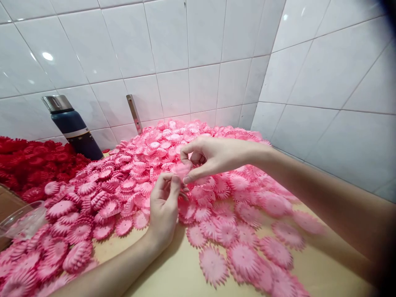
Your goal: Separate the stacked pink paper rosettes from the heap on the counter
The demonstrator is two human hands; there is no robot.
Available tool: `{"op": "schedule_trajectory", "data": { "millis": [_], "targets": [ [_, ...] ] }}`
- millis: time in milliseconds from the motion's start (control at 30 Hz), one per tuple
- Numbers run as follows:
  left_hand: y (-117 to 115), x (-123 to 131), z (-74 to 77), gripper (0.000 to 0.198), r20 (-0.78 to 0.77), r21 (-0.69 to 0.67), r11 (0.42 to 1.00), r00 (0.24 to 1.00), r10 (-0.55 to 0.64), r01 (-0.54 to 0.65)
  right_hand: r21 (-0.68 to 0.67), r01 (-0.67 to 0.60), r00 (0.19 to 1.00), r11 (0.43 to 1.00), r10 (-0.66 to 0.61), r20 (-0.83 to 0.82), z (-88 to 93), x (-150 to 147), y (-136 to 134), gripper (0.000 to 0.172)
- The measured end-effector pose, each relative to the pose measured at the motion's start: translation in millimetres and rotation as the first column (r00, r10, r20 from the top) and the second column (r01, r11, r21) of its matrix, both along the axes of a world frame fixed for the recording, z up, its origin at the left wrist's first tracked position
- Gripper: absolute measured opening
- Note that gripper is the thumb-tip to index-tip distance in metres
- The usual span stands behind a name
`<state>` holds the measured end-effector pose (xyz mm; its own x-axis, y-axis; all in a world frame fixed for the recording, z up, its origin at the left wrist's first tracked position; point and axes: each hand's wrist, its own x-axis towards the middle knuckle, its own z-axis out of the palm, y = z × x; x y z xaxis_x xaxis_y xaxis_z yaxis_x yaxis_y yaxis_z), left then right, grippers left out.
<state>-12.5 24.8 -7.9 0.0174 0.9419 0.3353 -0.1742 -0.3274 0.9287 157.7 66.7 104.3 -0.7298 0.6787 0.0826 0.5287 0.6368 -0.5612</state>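
My left hand and my right hand meet above a big heap of pink fabric flower pieces. Between their fingertips both hands pinch one small pink flower piece. The left hand comes up from below with its fingers curled on the piece's lower edge. The right hand reaches in from the right, thumb and forefinger closed on its top. Flat single pink flower pieces lie spread on the beige table just in front of the hands.
A pile of red flower pieces lies at the left. A dark blue flask with a steel cap stands against the white tiled wall. A metal strip leans on the wall. A clear plastic bag sits at the left edge.
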Motion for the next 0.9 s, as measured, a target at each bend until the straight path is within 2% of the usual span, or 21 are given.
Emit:
{"op": "schedule_trajectory", "data": {
  "millis": [133, 233, 300, 433, 500, 600, 667, 900],
  "targets": [
    [4.1, 0.3, 0.2, 0.026, -0.019, -0.040, 0.995, 0.995, 0.096, -0.096, -0.144, -0.075, 0.997, 0.987, 0.075, -0.006, -0.8, -1.4, 0.1, 0.037],
    [9.7, 0.0, -3.2, 0.026, 0.066, -0.103, 0.980, 0.982, 0.175, -0.168, -0.274, -0.184, 0.982, 0.944, 0.187, -0.013, 0.8, -2.3, -2.6, 0.036],
    [12.7, -0.2, -5.2, 0.025, 0.109, -0.138, 0.970, 0.971, 0.214, -0.198, -0.295, -0.211, 0.977, 0.932, 0.214, -0.023, 2.9, -2.2, -4.5, 0.033],
    [10.8, 0.4, -2.0, 0.016, 0.109, -0.114, 0.980, 0.979, 0.175, -0.162, -0.262, -0.206, 0.979, 0.943, 0.200, -0.050, 5.9, -0.9, -4.8, 0.015],
    [6.4, 0.9, 2.1, 0.015, 0.124, -0.098, 0.988, 0.983, 0.133, -0.122, -0.226, -0.179, 0.984, 0.957, 0.172, -0.051, 5.9, -0.3, -3.8, 0.011],
    [-1.1, 1.3, 6.4, 0.008, 0.170, -0.047, 0.999, 0.985, 0.023, -0.015, -0.120, -0.097, 0.995, 0.988, 0.092, -0.048, 4.7, -0.1, -3.7, 0.014],
    [-4.9, 1.6, 6.9, 0.012, 0.154, -0.007, 0.999, 0.987, -0.035, 0.036, -0.086, -0.070, 0.997, 0.994, 0.066, -0.043, 3.7, -0.9, -5.2, 0.017],
    [-7.3, 5.3, 7.2, 0.018, 0.043, 0.065, 0.996, 0.997, -0.066, 0.063, -0.038, -0.096, 0.995, 0.995, 0.095, -0.034, -0.5, -8.9, -10.3, 0.017]
  ]
}}
